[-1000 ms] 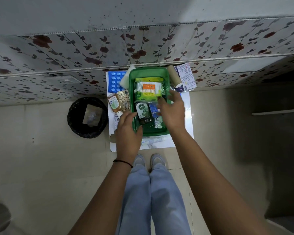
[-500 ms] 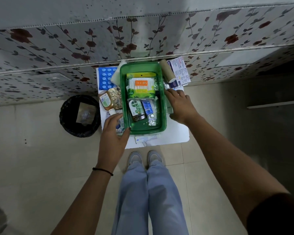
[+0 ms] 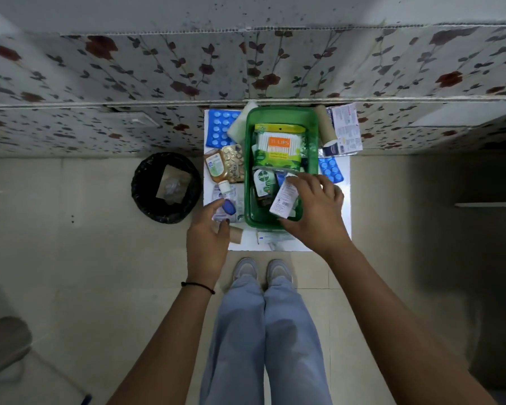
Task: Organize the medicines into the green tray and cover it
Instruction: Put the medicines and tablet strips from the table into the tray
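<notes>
**Tray part filled, no cover on yet**

My right hand [image 3: 316, 211] pinches a small white box [image 3: 284, 200] over the green tray [image 3: 311, 135]'s near end. My left hand [image 3: 208, 244] closes on a blue-capped item [image 3: 228, 206] at the white tabletop [image 3: 343, 200]'s near-left edge. Inside I read "Dettol" on a bottle [image 3: 263, 182] and "TULIPS" on a swab pack [image 3: 278, 146]. Blue blister strips [image 3: 218, 128] and an amber bottle [image 3: 215, 168] wait outside.

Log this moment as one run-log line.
right hand: holding white box over green tray | left hand: on blue-capped bottle | tray uncovered
</notes>
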